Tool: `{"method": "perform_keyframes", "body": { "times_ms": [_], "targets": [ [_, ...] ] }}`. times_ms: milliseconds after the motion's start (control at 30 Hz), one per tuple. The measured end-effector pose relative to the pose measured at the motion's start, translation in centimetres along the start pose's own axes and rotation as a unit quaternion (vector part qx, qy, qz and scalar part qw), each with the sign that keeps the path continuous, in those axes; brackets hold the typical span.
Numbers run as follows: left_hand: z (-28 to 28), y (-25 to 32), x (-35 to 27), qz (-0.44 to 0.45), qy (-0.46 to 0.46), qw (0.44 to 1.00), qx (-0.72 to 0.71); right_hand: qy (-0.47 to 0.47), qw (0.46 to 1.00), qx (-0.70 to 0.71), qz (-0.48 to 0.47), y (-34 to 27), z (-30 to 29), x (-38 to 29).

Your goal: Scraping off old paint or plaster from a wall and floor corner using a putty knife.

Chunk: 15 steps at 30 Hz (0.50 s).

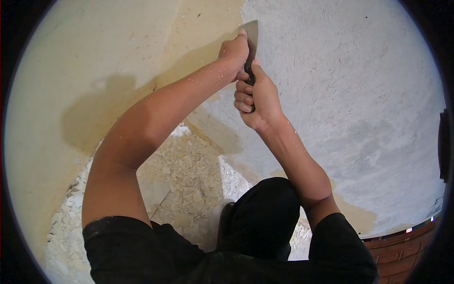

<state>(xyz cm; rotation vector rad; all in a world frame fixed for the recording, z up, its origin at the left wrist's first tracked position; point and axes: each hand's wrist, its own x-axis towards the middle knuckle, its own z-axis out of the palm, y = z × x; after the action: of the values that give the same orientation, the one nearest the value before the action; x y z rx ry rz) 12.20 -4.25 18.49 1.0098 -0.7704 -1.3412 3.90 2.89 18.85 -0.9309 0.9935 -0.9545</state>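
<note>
A metal scraper [252, 33] with a dark handle lies against the wall, its blade pointing up at the border between yellowish paint [202, 32] and bare grey plaster [337, 78]. My right hand [260, 96] is wrapped around the handle, thumb along it. Higher up, my left hand [236, 51] grips the scraper near the base of the blade, with its thumb on the metal; part of its fingers is hidden. Small pale flakes stick to both forearms.
Paint flakes [188, 170] cover the floor along the foot of the wall. My bent knee [266, 213] in black cloth is below my hands. Brown wooden panelling [400, 255] shows at the lower right, and a dark object [443, 145] at the right rim.
</note>
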Motion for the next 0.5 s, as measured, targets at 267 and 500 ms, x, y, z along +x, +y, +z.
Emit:
{"method": "perform_keyframes", "body": {
  "times_ms": [267, 500],
  "targets": [
    [0.9, 0.1, 1.8, 0.02, 0.078, 0.995, 0.066, -0.006, 1.0, 0.006, -0.006, -1.0, 0.2, 1.0],
    [0.5, -2.2, 1.8, 0.022, 0.036, 0.998, 0.039, 0.017, 1.0, -0.014, 0.015, 0.5, -0.8, -0.3]
  ]
}}
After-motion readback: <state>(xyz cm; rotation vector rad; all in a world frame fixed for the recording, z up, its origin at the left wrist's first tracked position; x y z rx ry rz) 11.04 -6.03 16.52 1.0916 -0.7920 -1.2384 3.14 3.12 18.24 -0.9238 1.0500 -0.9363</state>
